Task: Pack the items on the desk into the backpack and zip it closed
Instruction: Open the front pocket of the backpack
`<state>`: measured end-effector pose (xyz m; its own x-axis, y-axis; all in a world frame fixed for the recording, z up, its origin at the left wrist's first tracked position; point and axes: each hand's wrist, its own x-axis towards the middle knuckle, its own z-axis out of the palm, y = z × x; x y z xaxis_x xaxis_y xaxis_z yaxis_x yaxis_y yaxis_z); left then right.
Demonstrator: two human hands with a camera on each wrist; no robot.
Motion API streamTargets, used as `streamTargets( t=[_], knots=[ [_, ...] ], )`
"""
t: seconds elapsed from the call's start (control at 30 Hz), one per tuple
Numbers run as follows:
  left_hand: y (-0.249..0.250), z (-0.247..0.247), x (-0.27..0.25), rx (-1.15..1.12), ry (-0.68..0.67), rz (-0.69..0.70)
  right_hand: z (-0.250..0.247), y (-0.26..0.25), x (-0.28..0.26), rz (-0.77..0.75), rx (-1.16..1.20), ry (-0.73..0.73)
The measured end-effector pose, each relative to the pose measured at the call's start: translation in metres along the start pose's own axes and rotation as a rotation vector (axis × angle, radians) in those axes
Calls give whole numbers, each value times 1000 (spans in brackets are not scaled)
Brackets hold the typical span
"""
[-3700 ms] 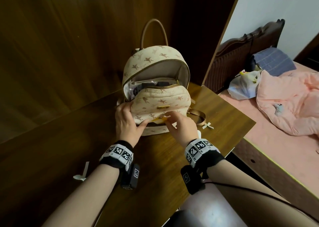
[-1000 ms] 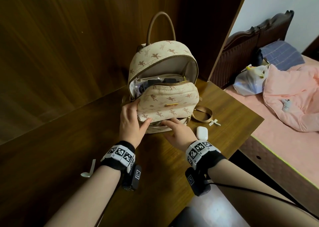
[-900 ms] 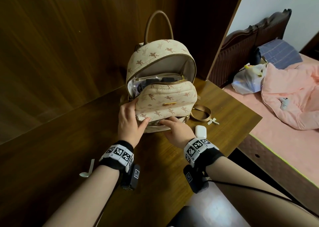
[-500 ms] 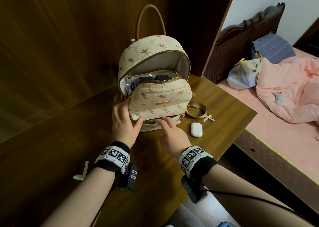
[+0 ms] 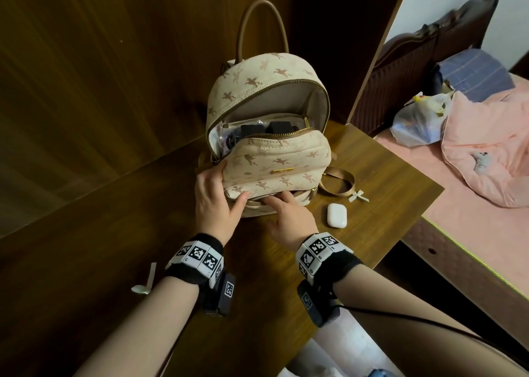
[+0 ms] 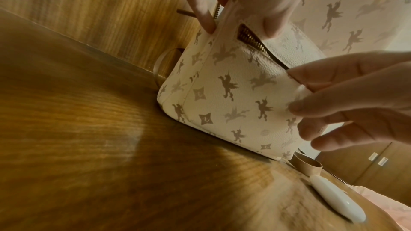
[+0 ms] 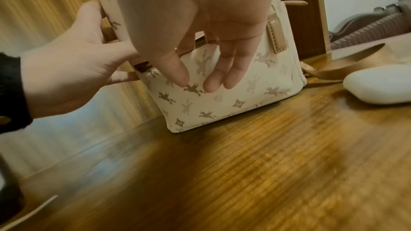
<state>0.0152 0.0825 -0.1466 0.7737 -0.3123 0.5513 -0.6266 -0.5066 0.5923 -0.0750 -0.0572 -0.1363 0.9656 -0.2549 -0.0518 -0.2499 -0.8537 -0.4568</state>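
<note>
A cream backpack (image 5: 274,164) with a brown winged-horse print stands upright on the wooden desk (image 5: 114,233). Its main compartment gapes open, showing dark items and a clear pouch. My left hand (image 5: 220,193) grips its lower left side, thumb on the front pocket and fingers behind the seam (image 6: 206,24). My right hand (image 5: 283,207) lies on the lower front with straight fingers (image 7: 177,76), the tips at the front pocket's zip line. A white earbud case (image 5: 337,215) lies on the desk just right of that hand, untouched.
A tan strap (image 5: 340,182) with a small bow trails from the bag's right side. A white spoon-like strip (image 5: 144,280) lies near my left forearm. Wood panelling rises behind the bag. The desk's right edge drops to a bed (image 5: 472,233) with pink cloth.
My right hand's fingertips have slid from the bag's base up to the front pocket's zip line. My left hand has kept its grip on the backpack. The earbud case has not moved.
</note>
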Motion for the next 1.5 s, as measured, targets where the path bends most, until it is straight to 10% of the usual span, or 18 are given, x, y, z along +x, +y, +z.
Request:
streamTargets(
  t=[0.73,1.2,1.5],
  knots=[
    [-6,14,-3,-8,74,4,7,51,-26,-344,-19,177],
    [5,1,-3,-20,13,-22,-8,61,-34,-265,-76,258],
    [12,-1,-6,-8,6,-92,-17,72,-36,146,-96,219]
  ],
)
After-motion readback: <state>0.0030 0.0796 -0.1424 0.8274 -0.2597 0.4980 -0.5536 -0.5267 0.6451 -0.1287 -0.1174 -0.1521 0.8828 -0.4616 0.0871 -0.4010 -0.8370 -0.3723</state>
